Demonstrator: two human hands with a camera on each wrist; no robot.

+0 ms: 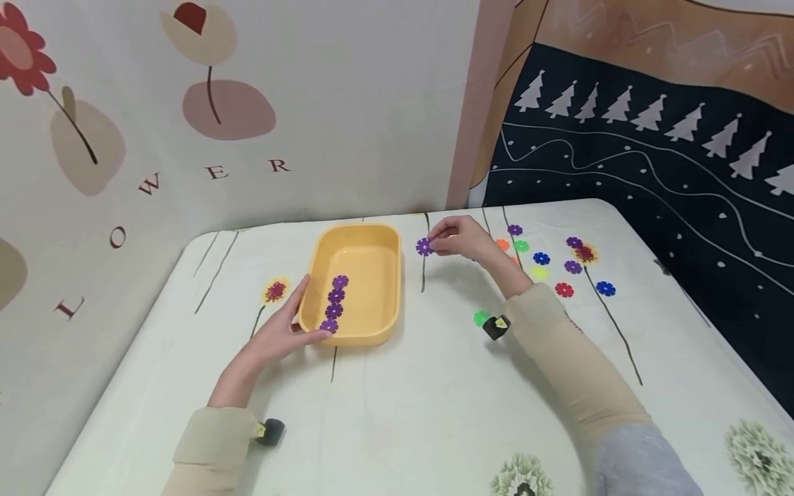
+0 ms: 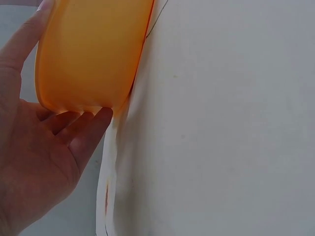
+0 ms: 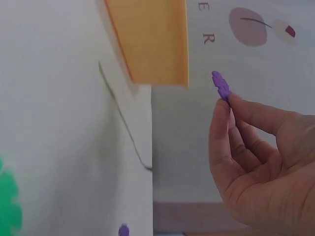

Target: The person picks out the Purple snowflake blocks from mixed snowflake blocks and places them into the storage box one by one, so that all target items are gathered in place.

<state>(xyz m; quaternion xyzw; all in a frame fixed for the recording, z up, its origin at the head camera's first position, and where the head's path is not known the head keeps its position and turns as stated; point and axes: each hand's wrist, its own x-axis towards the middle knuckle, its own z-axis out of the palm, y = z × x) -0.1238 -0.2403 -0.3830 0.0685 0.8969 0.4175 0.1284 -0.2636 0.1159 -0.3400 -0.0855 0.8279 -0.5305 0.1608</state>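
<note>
A purple flower piece [image 1: 424, 246] sits pinched in the right hand [image 1: 460, 238] grip, raised just right of the yellow tray [image 1: 387, 289]. The left hand [image 1: 282, 331] cups the tray's near left corner on the counter [image 1: 434, 399], fingers curled around it.

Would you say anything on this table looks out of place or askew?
One green flower piece lies alone by the right sleeve, apart from the colourful cluster. Otherwise nothing stands out: four purple pieces sit in the yellow tray.

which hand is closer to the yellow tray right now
Left. The left hand grips the yellow tray at its near left corner. The right hand is off to the tray's right, apart from it, pinching a purple flower piece.
</note>
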